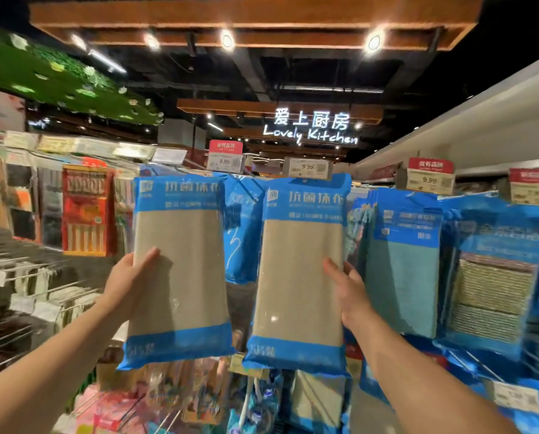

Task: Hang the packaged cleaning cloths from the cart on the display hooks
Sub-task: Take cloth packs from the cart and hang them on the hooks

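Two packaged cleaning cloths are being held upright, side by side and apart. The left pack (180,270), a grey-beige cloth in clear wrap with blue bands at top and bottom, is sitting against the left hand (130,280), which is gripping its left edge at mid-height. The matching right pack (299,277) is being gripped at its right edge by the right hand (349,289).

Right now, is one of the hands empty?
No, the left hand holds one cloth pack and the right hand holds another pack.
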